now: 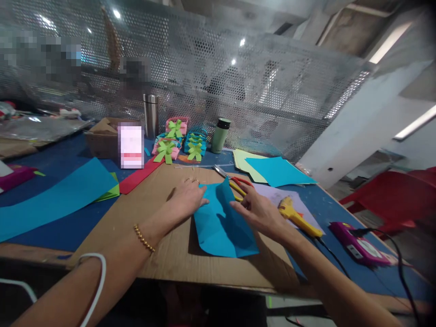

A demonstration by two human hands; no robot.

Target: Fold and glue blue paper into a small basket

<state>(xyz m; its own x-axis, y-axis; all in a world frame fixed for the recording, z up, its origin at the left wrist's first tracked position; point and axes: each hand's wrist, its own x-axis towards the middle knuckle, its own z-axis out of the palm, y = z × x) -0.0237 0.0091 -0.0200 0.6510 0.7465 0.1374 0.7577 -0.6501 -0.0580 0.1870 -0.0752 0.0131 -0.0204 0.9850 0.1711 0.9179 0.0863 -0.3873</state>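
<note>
A sheet of blue paper (pixel 213 227) lies on a cardboard sheet (pixel 163 261), its right part creased and raised. My left hand (pixel 187 197), with a gold bead bracelet (pixel 143 238) on its wrist, holds the paper's upper left edge, thumb on top. The raised right flap is gripped by my right hand (pixel 257 206) between thumb and fingers. Just behind that hand lies a metal hand tool with red and yellow handles (pixel 237 187), partly hidden. To the right rests a yellow glue gun (pixel 298 218) on pale purple paper (pixel 272 194).
Small pink and blue baskets with green bows (pixel 195 150) stand at the back, between a steel bottle (pixel 151 117) and a green tumbler (pixel 220 136). More blue paper (pixel 61 195) lies left. A purple power strip (pixel 361 245) with cables is at right. A perforated metal screen (pixel 259 91) rises behind.
</note>
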